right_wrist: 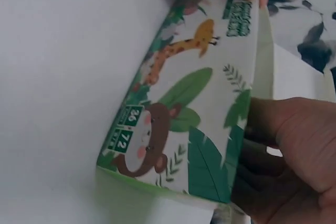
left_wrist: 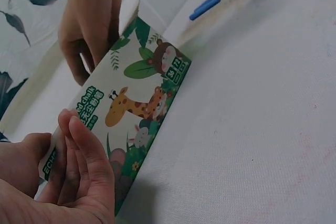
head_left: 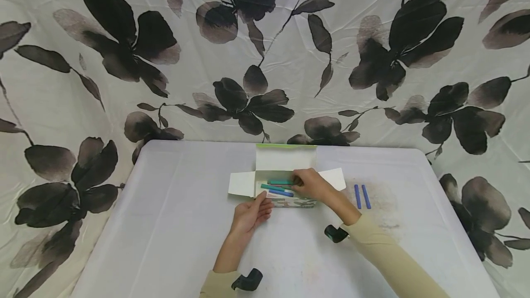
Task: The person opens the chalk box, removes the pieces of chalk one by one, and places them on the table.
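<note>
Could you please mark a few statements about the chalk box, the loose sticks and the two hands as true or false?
1. The box lies open on the table with its flaps spread. True.
2. The right hand reaches into the box, at the chalk sticks inside. True.
3. The left hand is lifted clear of the box. False: its fingers touch the box's near left end.
4. Two blue sticks lie on the table to the left of the box. False: they lie to its right.
5. The side of the box shows a giraffe. True.
</note>
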A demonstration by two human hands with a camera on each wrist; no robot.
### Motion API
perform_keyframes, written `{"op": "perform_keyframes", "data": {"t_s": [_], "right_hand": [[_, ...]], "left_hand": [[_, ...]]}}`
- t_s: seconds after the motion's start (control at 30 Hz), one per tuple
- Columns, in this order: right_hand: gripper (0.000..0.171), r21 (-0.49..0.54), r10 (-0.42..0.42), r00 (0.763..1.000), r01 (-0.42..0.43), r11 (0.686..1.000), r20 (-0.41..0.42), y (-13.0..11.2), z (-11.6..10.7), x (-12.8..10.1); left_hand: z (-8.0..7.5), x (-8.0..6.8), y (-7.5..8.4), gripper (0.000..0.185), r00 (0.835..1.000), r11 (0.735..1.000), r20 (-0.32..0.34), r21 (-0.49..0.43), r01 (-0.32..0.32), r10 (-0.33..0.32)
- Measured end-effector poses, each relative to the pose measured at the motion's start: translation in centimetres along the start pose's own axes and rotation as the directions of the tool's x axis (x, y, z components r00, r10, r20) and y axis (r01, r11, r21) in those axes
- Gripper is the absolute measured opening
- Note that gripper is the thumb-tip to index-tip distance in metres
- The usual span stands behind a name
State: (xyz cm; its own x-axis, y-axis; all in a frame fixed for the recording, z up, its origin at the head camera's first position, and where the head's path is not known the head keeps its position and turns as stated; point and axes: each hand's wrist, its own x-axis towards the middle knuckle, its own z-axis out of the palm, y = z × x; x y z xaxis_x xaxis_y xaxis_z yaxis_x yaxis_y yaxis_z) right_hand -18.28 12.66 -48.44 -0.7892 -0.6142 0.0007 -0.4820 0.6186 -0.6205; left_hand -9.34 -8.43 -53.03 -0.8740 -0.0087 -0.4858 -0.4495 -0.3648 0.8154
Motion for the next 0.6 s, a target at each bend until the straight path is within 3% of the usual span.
{"op": "perform_keyframes", "data": {"t_s": [0.3, 0.6], "right_hand": [[0.018, -0.187, 0.137, 0.990, -0.128, 0.974, 0.036, -0.8, 1.3, 0.5], [0.015, -0.364, 0.134, 0.988, -0.100, 0.926, 0.071, -0.7, 1.7, 1.5]], "left_hand": [[0.1, -0.1, 0.1, 0.050, 1.000, 1.000, -0.009, 0.014, 0.005, -0.005], [0.1, -0.4, 0.3, 0.050, 1.000, 0.999, 0.012, 0.025, -0.021, 0.021]]}}
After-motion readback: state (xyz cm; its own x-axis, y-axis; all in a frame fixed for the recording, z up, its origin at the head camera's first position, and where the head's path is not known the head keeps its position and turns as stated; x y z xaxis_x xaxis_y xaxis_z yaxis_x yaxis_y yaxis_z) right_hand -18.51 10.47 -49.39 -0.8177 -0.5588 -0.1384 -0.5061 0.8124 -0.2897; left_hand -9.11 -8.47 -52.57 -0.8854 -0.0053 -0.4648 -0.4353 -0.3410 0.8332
